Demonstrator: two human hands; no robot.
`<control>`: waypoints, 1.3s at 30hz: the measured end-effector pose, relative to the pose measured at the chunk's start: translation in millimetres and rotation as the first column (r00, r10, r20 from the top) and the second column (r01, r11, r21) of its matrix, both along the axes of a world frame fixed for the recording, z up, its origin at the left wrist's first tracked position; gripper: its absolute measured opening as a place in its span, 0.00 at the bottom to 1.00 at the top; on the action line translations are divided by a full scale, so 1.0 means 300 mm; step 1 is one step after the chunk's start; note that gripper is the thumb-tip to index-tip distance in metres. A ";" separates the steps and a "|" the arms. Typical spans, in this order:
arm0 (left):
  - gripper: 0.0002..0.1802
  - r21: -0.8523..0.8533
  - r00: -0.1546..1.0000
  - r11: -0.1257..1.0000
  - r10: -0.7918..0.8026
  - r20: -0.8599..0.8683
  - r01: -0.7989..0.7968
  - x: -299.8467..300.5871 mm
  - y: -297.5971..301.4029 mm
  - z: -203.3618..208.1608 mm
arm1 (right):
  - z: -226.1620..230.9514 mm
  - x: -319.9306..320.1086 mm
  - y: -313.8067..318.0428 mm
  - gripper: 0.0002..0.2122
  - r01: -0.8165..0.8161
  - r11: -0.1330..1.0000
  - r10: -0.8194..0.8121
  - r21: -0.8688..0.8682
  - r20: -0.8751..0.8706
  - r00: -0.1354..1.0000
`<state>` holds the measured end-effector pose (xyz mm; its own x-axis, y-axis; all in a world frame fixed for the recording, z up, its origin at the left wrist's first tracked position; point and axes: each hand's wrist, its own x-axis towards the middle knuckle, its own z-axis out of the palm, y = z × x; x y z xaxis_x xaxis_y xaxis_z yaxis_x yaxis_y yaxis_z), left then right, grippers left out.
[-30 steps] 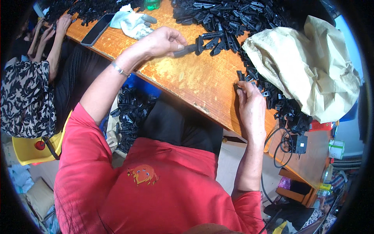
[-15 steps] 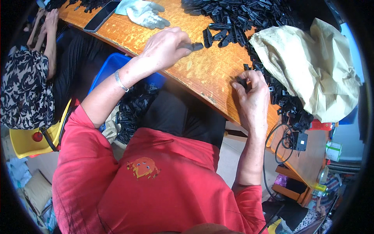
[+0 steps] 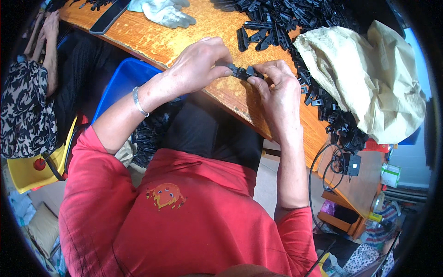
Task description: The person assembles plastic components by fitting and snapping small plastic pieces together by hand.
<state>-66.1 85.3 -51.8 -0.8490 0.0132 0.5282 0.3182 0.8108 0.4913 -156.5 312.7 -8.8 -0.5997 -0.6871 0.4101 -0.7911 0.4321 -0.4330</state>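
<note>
Over the near part of the wooden table [image 3: 212,27], my two hands meet at small black plastic pieces. The left hand [image 3: 198,64] pinches a black plastic part [image 3: 237,71] between thumb and fingers. From the other side, my right hand [image 3: 280,90] grips a small black piece [image 3: 250,71] against it, thumb below and fingers above. Whether the two are joined cannot be made out, as fingertips cover their ends. Just beyond lie several loose long black parts [image 3: 258,39], at the edge of a big heap of similar black parts [image 3: 295,16].
A cream cloth bag [image 3: 360,78] lies right, beside a strip of small black pieces [image 3: 318,99]. A grey-white glove [image 3: 168,14] and a dark phone [image 3: 108,18] lie at far left. A blue bin [image 3: 122,81] stands below the table edge. Another person's hands [image 3: 48,27] show at upper left.
My right hand has moved left and away from me, from the strip of small pieces to the part in my left hand. The left hand has shifted slightly nearer and to the right.
</note>
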 end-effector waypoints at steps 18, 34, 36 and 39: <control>0.13 -0.002 0.876 0.988 -0.137 0.462 0.155 0.189 -0.210 0.208 | -0.012 0.024 -0.019 0.13 -0.150 0.989 0.148 0.008 0.114 0.982; 0.23 -0.169 0.965 0.952 0.260 0.013 -0.254 -0.259 0.038 0.043 | -0.016 -0.098 0.133 0.10 0.274 0.941 -0.240 0.198 -0.177 0.954; 0.22 -0.126 0.968 0.963 0.245 0.053 -0.237 -0.266 0.022 0.045 | -0.004 -0.065 0.130 0.09 0.224 0.967 -0.197 0.118 -0.202 0.959; 0.18 -0.026 0.969 0.976 0.217 0.122 -0.215 -0.256 -0.012 0.036 | -0.008 -0.038 0.120 0.08 0.257 0.948 -0.247 0.187 -0.076 0.966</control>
